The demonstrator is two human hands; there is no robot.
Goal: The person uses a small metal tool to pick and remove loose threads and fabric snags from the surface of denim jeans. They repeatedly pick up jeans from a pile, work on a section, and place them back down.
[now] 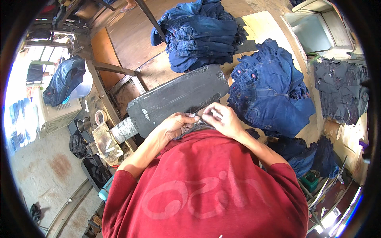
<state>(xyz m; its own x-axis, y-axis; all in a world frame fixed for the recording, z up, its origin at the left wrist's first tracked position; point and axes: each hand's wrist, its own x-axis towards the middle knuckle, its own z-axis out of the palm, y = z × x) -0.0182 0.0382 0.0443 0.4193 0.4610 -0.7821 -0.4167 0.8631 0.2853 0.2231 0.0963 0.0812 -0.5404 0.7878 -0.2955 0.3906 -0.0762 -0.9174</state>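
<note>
Left hand (177,123) and right hand (224,120) meet, fingers curled, any grip too hidden to tell; work seems unfinished, a denim pile (270,93) beside the black board (174,97)

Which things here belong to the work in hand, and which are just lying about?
In hand or nearest:
- left hand and right hand, fingers close together; anything pinched is too small to tell
- black board, just beyond

Seemingly lying about, untouched:
- denim piles
- dark clothes
- tape roll
</note>
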